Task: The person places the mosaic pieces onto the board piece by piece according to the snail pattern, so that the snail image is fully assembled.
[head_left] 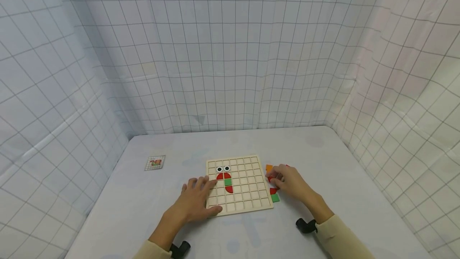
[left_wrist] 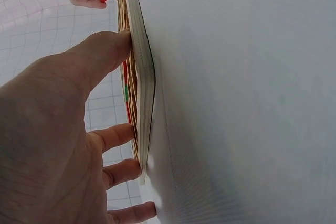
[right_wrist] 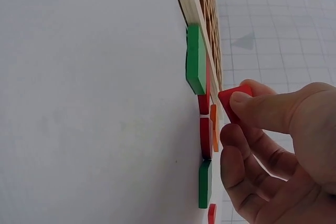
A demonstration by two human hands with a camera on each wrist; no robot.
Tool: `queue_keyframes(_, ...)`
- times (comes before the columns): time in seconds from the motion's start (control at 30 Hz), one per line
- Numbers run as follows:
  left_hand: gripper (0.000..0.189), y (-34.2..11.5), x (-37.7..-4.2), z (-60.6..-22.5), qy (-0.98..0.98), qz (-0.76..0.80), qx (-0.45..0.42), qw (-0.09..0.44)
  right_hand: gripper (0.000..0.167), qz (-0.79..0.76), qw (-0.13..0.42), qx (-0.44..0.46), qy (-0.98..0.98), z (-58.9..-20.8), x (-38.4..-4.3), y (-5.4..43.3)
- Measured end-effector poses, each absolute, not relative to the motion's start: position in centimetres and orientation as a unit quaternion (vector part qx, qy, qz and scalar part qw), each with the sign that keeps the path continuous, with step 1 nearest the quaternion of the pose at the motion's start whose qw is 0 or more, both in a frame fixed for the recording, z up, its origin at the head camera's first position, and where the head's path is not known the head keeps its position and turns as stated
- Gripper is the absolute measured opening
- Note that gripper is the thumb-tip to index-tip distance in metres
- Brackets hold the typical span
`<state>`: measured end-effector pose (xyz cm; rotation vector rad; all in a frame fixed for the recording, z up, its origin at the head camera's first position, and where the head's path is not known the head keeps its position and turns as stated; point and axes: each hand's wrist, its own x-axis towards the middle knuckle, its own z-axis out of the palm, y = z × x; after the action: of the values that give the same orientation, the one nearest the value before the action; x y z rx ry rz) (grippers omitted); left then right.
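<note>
- Head view: a pale wooden square board with a ridged grid (head_left: pixel 248 189) lies on the white table (head_left: pixel 187 147), between the two hands.
- The left hand (head_left: pixel 197 202) rests at the board's left edge, fingers spread and loosely straight, thumb over the near corner — gripping nothing.
- On the grid sit two white tiles with black dots (head_left: pixel 227 168), below them two red rounded tiles (head_left: pixel 220 176), then a green square tile (head_left: pixel 228 182) and another red rounded tile (head_left: pixel 229 189).
- The right hand (head_left: pixel 292 183) is beyond the board's right edge, among loose pieces, including a flat orange piece (head_left: pixel 269 168) and a flat green piece (head_left: pixel 275 198).
- A small printed card (head_left: pixel 155 163) lies far to the left.
- Left wrist view: the left thumb and two fingers touch the board's edge.
- Right wrist view: the right thumb and forefinger pinch a small red flat piece (right_wrist: pixel 236 98) — raised above the table, near the board's edge. Green, red and orange pieces lie below.
</note>
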<state>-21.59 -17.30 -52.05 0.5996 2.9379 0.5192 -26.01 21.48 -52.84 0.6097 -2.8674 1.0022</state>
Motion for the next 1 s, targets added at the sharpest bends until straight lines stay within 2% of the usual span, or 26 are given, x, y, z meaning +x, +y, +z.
queue_keyframes(0.4, 0.094, -17.3, -21.5, -51.9, 0.965, 0.168, 0.196, 0.051, 0.017, 0.341, 0.051, 0.22, -0.913, -52.7, -26.2, 21.2)
queue_keyframes(1.0, 0.092, -17.3, -21.5, -51.9, 0.963, 0.177, 0.196, 0.051, 0.017, 0.349, 0.057, 0.239, -0.904, -52.4, -26.6, 19.9)
